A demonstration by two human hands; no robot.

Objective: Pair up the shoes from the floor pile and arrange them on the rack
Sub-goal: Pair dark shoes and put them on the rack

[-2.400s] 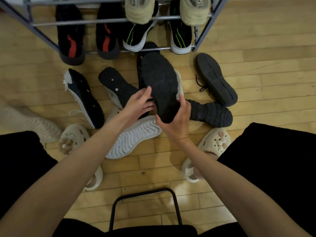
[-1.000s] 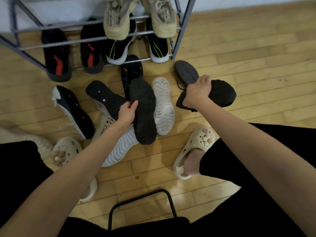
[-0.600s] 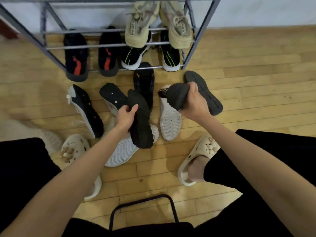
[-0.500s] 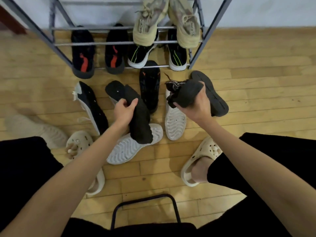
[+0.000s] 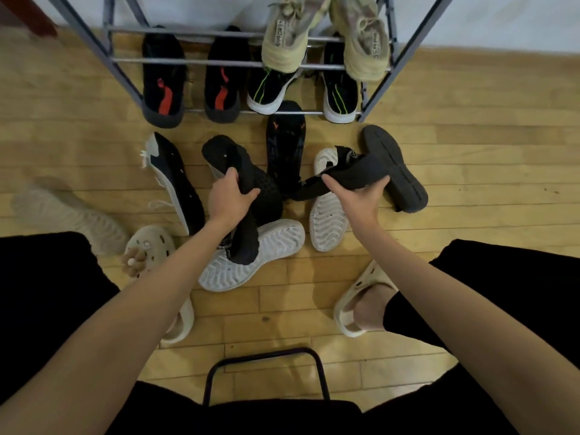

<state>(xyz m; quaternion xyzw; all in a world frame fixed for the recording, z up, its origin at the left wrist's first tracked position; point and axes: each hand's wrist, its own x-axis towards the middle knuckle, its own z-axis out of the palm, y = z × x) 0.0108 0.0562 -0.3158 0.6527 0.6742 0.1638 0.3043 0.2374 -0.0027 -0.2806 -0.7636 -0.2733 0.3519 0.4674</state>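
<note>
My left hand [image 5: 230, 199] grips a black shoe [image 5: 251, 215], held sole-side up above the floor pile. My right hand [image 5: 361, 199] grips a second black shoe [image 5: 354, 174], held sideways with its laces showing. Below them lie two white-soled shoes [image 5: 273, 249] [image 5: 328, 221], a black-soled shoe [image 5: 219, 152], a black shoe with orange marks [image 5: 285, 142], a dark-soled shoe [image 5: 398, 171] and a black and white shoe [image 5: 175, 180]. The metal rack [image 5: 405, 54] at the top holds black shoes with red marks [image 5: 163, 86], black shoes with green stripes [image 5: 339, 92] and a beige pair [image 5: 285, 36].
A beige shoe [image 5: 62, 215] lies at the far left on the wooden floor. My feet wear cream clogs [image 5: 150, 246] [image 5: 357, 309]. A black metal chair frame [image 5: 266, 372] sits between my knees. White wall behind the rack.
My right hand picked a black shoe off the floor at the right and brought it in beside the one in my left hand. My left hand turned its shoe more upright.
</note>
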